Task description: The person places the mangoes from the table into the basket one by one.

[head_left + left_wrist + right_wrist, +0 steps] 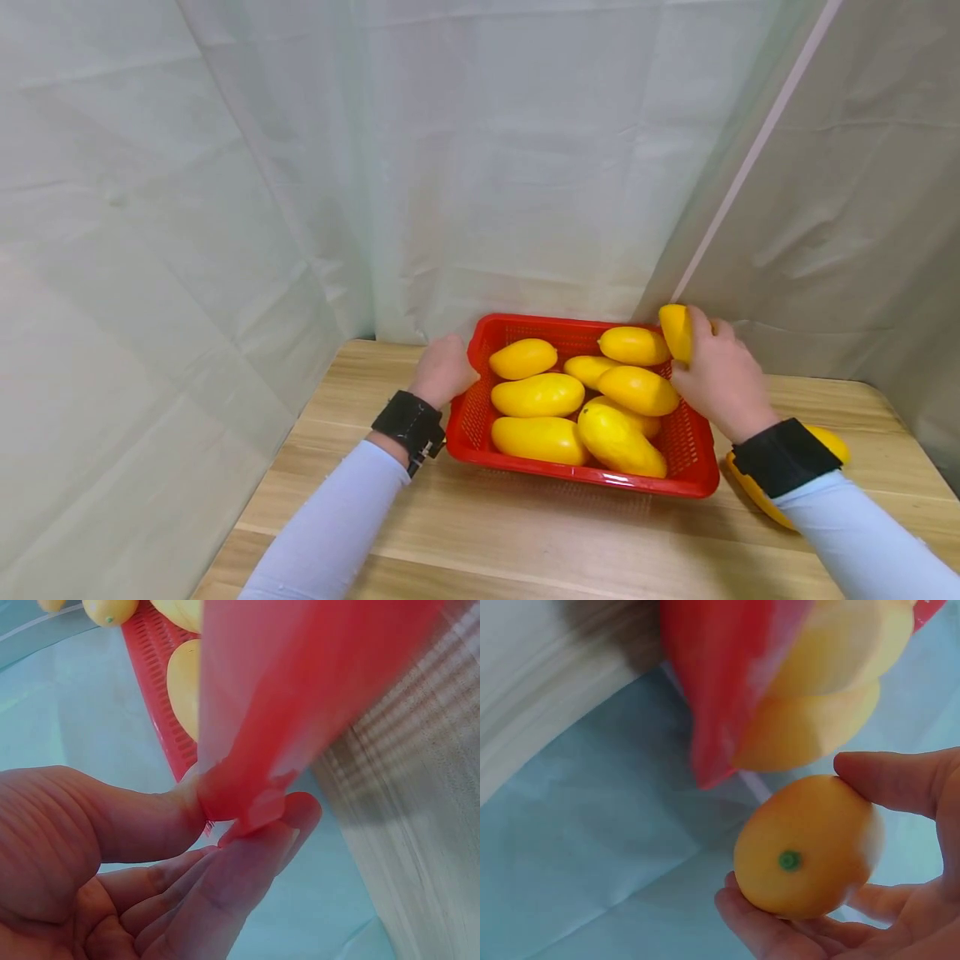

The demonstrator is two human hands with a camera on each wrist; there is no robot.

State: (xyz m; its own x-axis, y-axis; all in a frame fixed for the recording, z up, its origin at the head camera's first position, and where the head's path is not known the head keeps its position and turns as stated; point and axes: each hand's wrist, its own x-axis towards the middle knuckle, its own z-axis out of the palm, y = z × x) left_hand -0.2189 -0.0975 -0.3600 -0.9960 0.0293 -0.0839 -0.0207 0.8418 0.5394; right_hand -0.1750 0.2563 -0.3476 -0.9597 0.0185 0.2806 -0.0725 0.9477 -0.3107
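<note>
A red plastic basket (585, 475) with perforated walls stands on the wooden table and holds several yellow mangoes (537, 395). My left hand (444, 371) pinches the basket's left rim between thumb and fingers; the left wrist view shows the red rim (259, 806) caught at the fingertips. At the basket's back right corner, my right hand (722, 379) grips another mango (677, 332). That mango (810, 840) points its green stem end at the right wrist camera, thumb on one side and fingers on the other, beside the basket's edge.
More yellow fruit (828, 442) lies on the table to the right of the basket, partly hidden beneath my right wrist. Pale sheeting (525, 167) hangs behind the wooden table (480, 542) and along its left and right sides.
</note>
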